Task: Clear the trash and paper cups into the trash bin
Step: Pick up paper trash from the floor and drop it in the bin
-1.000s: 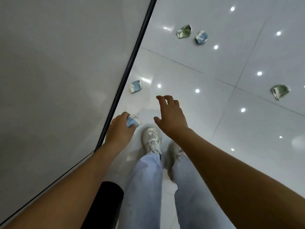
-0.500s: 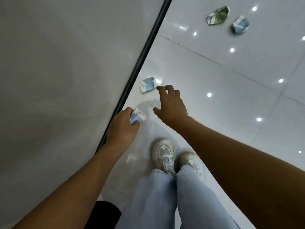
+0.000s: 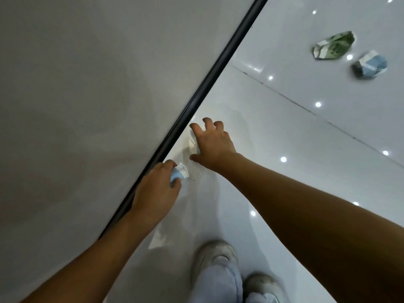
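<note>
My left hand (image 3: 155, 191) grips a crushed blue and white paper cup (image 3: 180, 173) low beside the wall. Just beyond it, my right hand (image 3: 213, 145) spreads its fingers over another crushed cup (image 3: 192, 142) lying on the white floor by the baseboard. That cup shows only as a pale sliver between thumb and index finger, and I cannot see whether the fingers touch it. Farther off at the upper right lie a crushed green cup (image 3: 334, 45) and a crushed blue cup (image 3: 369, 65). No trash bin is in view.
A grey wall (image 3: 87, 106) fills the left side, ending in a black baseboard (image 3: 196, 101) that runs diagonally. The glossy white tiled floor (image 3: 306, 138) reflects ceiling lights. My white shoes (image 3: 218, 256) and pale jeans are at the bottom.
I have stepped and bent forward. My right hand has moved from mid-air down over the cup by the baseboard. My left hand still holds the same crushed cup.
</note>
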A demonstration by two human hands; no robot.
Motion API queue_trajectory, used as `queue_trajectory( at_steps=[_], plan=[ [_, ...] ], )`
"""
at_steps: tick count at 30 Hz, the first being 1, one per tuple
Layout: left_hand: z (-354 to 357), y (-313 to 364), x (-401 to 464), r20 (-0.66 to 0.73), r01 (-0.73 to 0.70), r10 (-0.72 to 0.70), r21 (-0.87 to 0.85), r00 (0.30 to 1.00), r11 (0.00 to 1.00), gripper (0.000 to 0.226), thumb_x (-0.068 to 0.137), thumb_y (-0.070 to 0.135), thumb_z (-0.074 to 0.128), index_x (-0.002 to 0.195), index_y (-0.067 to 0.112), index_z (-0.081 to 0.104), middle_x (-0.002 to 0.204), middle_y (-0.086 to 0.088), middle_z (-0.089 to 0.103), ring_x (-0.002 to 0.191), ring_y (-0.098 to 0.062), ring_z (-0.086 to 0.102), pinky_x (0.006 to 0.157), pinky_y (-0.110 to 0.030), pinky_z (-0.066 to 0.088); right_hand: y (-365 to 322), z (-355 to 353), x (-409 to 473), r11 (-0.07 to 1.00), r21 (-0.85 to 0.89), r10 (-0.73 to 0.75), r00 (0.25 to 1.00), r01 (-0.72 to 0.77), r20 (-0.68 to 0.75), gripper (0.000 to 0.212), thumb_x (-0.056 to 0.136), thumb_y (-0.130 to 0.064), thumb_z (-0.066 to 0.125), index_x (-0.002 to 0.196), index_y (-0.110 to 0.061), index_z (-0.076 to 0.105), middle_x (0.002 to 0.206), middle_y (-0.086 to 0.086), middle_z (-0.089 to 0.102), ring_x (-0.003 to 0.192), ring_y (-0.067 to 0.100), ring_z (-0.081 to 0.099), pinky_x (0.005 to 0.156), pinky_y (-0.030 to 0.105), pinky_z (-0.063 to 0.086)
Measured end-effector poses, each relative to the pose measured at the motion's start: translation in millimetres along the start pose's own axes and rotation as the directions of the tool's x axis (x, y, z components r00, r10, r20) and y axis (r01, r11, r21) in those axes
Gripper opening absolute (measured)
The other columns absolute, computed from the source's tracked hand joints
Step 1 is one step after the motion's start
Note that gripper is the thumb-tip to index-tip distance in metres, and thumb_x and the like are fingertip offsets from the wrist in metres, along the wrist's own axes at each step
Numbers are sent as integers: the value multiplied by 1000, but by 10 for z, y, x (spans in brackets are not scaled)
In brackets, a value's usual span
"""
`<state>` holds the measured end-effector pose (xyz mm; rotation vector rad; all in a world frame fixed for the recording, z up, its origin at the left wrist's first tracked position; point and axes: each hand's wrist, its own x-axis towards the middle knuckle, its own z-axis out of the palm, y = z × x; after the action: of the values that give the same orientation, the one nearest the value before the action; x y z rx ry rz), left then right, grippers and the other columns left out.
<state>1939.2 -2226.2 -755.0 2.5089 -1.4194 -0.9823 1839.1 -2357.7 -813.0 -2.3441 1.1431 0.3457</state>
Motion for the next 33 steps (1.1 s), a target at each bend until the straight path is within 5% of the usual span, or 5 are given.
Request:
queue_trajectory(
  at_steps=[8,14,21,33],
  plan=[
    [265,-139,13,43,19,-22,66,999,998,25,89,20,55,114,18,54,108,-1,59,91,-21,59,75,-36,51,98,169,95,986,-142,-88,995,92,38,55,84,-16,66,134,-14,42,131,11,43,117,31,40,83,35,44],
    [112,-77,-44,53,-2,-3,99,999,995,25,89,21,56,113,14,55,105,-5,59,89,-26,60,74,-40,51,148,-18,-257,992,-87,-80,995,86,67,56,84,-14,66,135,-15,43,129,8,44,117,28,41,79,33,47],
    [-705,581,-961,129,-2,5,-21,992,1000,12,87,17,58,98,13,55,91,-6,57,80,-27,57,67,-37,47,-116,-1022,-1584,999,12,31,989,-33,144,51,82,-10,65,129,-17,46,125,5,45,115,26,39,74,34,48],
    [-2255,1586,-3318,119,27,-17,-81,993,996,25,92,22,57,115,15,54,107,-5,58,94,-25,60,75,-33,49,-1236,-2895,-3823,993,83,69,989,-80,130,56,85,-11,63,138,-16,43,133,6,44,121,27,37,79,31,44]
  ],
)
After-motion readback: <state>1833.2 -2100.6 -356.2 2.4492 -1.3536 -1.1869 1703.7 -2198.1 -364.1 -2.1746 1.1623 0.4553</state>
